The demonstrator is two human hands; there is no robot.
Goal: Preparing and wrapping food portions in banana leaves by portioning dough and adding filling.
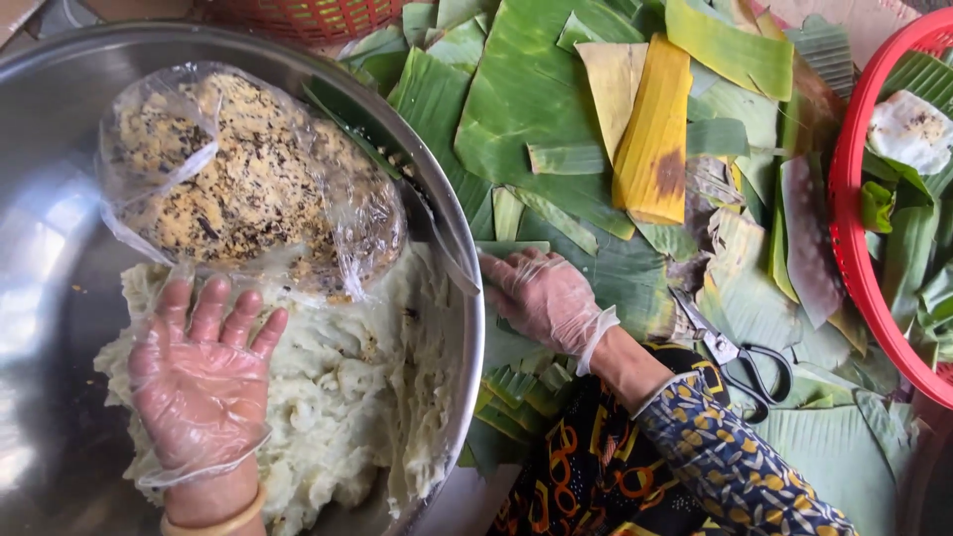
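Observation:
My left hand (204, 382), in a thin clear plastic glove, lies flat with fingers spread on a mass of pale sticky dough (347, 397) inside a big steel basin (60, 258). A clear plastic bag of yellow filling flecked with black (248, 184) rests on the dough just beyond my fingertips. My right hand (546, 296), also gloved, presses down on green banana leaves (536, 99) just outside the basin's right rim, holding nothing that I can see.
Black-handled scissors (740, 357) lie on the leaves to the right of my right arm. A yellowed leaf piece (650, 134) sits among the green ones. A red plastic basket (854, 258) with leaf scraps stands at the right edge; another basket (308, 15) is at the top.

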